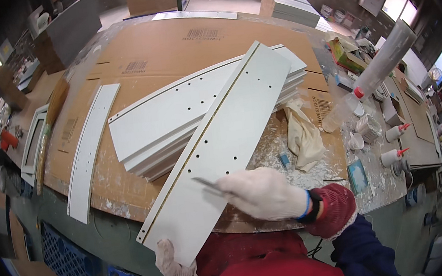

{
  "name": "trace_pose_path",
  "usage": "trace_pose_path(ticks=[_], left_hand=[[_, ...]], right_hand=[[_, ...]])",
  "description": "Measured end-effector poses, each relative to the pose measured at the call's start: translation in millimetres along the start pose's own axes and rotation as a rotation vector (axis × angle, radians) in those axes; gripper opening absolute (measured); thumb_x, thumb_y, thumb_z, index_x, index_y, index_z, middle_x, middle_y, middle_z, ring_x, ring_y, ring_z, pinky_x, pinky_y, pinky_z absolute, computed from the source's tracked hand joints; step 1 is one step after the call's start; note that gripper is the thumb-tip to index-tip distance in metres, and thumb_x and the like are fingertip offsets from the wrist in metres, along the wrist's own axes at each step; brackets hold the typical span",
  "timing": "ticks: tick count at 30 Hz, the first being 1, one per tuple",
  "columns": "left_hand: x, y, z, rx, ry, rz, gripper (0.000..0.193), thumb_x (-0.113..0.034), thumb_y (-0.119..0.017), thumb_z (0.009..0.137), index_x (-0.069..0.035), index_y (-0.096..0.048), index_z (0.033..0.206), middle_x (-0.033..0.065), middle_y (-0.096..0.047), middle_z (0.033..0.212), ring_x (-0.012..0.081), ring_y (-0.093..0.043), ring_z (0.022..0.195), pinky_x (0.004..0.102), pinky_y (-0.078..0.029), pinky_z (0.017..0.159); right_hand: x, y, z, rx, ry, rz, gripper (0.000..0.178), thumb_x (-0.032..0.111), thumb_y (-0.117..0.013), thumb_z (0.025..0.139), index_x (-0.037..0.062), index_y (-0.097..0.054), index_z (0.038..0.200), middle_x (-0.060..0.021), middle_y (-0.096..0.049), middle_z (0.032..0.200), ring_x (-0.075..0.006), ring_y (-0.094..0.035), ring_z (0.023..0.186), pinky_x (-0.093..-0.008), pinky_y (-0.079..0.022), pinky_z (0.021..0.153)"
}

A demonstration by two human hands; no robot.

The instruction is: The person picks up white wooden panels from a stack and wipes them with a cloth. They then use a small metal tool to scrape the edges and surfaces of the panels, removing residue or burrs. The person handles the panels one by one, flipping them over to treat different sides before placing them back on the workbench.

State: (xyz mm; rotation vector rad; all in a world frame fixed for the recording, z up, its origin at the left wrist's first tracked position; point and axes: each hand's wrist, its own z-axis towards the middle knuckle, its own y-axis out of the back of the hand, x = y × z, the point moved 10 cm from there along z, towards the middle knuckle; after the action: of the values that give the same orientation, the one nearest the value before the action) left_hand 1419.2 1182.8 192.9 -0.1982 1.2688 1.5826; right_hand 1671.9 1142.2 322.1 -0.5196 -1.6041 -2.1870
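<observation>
A long white panel (230, 121) with drilled holes and a groove along one edge lies slantwise over a stack of similar white panels (148, 113). My left hand (172, 264), in a white knit glove, grips the panel's near end, thumb on top and the other fingers hidden beneath. Over the panel's lower half is my gloved right hand (259, 193), closed around a thin grey blade-like tool (206, 185). The tool's tip points left, close to the panel's face; I cannot tell if it touches. Its handle is hidden in my fist.
Cardboard (168, 44) covers the worktable. A narrow white panel (90, 151) lies at left, a cream cloth (305, 137) at right. Beyond the cloth stand a clear bottle (337, 117), red-tipped glue bottles (392, 157) and a cup (356, 141). Blue crates (73, 266) sit below left.
</observation>
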Motion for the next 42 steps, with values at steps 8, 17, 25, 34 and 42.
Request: trace_pose_path(ticks=[8, 17, 25, 34, 42], left_hand=[[67.3, -8.5, -35.7, -0.061, 0.604, -0.507, 0.061, -0.041, -0.06, 0.088, 0.004, -0.047, 0.128, 0.0186, -0.056, 0.123, 0.0293, -0.056, 0.114, 0.0407, -0.048, 0.096], [70.4, -30.5, -69.5, -0.281, 1.238, -1.121, 0.042, -0.027, -0.054, 0.095, -0.005, -0.048, 0.13, 0.017, -0.057, 0.125, 0.0303, -0.063, 0.102, 0.0427, -0.057, 0.076], [76.7, -36.6, -70.4, -0.22, 1.251, -1.371, 0.045, -0.027, -0.055, 0.094, -0.003, -0.047, 0.131, 0.0173, -0.057, 0.126, 0.0312, -0.064, 0.1, 0.0426, -0.058, 0.073], [29.1, -36.2, -26.1, -0.211, 1.078, -1.273, 0.037, -0.023, -0.055, 0.093, 0.0, -0.051, 0.122, 0.0154, -0.058, 0.12, 0.0277, -0.06, 0.106, 0.0386, -0.053, 0.085], [13.5, -15.7, -9.4, -0.113, 0.438, -0.718, 0.046, -0.031, -0.048, 0.098, -0.001, -0.041, 0.133, 0.0127, -0.051, 0.131, 0.0248, -0.053, 0.115, 0.0363, -0.048, 0.095]], right_hand=[[29.8, -83.2, 50.5, 0.28, 0.236, -0.195, 0.018, 0.009, -0.055, 0.079, 0.0049, -0.05, 0.096, -0.0091, -0.059, 0.081, -0.0265, -0.064, 0.067, -0.0369, -0.052, 0.056], [-146.8, 58.3, 116.3, 0.006, -0.106, -0.35, 0.013, 0.009, -0.05, 0.086, 0.003, -0.054, 0.097, -0.0184, -0.061, 0.078, -0.0375, -0.063, 0.076, -0.0455, -0.051, 0.066], [-322.0, 229.2, 60.5, -0.439, -0.668, -0.517, 0.023, 0.021, -0.054, 0.089, 0.0048, -0.058, 0.105, -0.0237, -0.063, 0.097, -0.0393, -0.061, 0.094, -0.0452, -0.048, 0.079], [-237.9, 150.7, 53.6, -0.235, -0.289, -0.633, 0.015, 0.017, -0.053, 0.089, 0.0051, -0.059, 0.096, -0.0173, -0.062, 0.082, -0.0364, -0.062, 0.076, -0.0443, -0.05, 0.067], [13.5, -32.8, 2.6, 0.057, 0.376, -0.346, 0.017, 0.016, -0.054, 0.081, 0.0093, -0.054, 0.096, -0.0015, -0.05, 0.07, -0.015, -0.057, 0.058, -0.0303, -0.043, 0.042]])
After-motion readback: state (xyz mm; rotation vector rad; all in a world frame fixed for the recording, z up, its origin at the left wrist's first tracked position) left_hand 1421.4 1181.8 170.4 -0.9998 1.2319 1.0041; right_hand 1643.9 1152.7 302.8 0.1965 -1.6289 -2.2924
